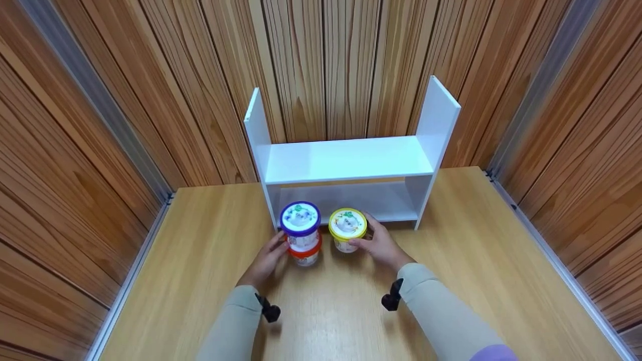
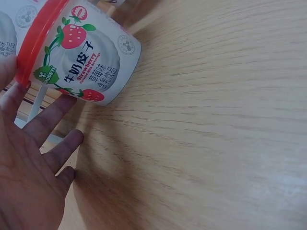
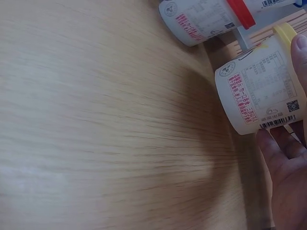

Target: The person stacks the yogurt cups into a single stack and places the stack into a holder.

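Note:
A strawberry milk beverage cup with a red lid (image 2: 91, 52) stands in front of the shelf's left end, with a blue-lidded cup (image 1: 300, 219) stacked on top. My left hand (image 1: 267, 258) grips the red-lidded cup from the left, thumb near its lid and the lower fingers spread. To the right of the stack, my right hand (image 1: 383, 244) holds a yellow-lidded cup (image 1: 347, 224), thumb on the near side and fingers round behind. A narrow gap separates this cup from the stack. Whether the yellow-lidded cup touches the table cannot be told.
Just behind the cups stands a white two-level shelf (image 1: 346, 159) with tall side panels. The wooden table (image 1: 321, 321) extends around it to wood-panelled walls (image 1: 346, 70) at the back and sides. Metal strips (image 1: 556, 265) run along the table's side edges.

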Tool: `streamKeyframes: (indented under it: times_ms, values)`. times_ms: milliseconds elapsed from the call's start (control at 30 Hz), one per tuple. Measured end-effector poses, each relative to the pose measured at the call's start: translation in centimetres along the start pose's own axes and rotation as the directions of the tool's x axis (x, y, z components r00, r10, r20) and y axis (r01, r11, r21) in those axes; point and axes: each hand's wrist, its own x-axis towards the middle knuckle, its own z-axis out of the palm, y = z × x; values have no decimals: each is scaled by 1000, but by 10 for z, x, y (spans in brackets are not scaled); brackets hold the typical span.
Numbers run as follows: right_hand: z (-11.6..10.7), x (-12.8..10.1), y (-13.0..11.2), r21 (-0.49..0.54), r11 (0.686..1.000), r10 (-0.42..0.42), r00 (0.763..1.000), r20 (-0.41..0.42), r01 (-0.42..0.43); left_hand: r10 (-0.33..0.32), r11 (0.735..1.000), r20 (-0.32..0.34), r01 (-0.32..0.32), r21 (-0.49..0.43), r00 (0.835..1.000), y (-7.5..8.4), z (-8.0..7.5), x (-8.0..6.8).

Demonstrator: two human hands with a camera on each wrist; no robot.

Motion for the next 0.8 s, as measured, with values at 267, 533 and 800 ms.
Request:
streamKeyframes:
  times_ms: [267, 533, 800]
  values:
    - [-3, 1, -10, -24, 999, -48, 999, 8, 48, 26, 1000, 9, -26, -14, 1000, 0, 1, 2]
    - [-8, 1, -14, -13, 1000, 1, 1000, -1, -1, -19, 999, 0, 19, -30, 1000, 0, 1, 0]
    - [-11, 0, -19, 8, 1000, 9, 1000, -3, -9, -5, 1000, 11, 5, -30, 1000, 0, 1, 1]
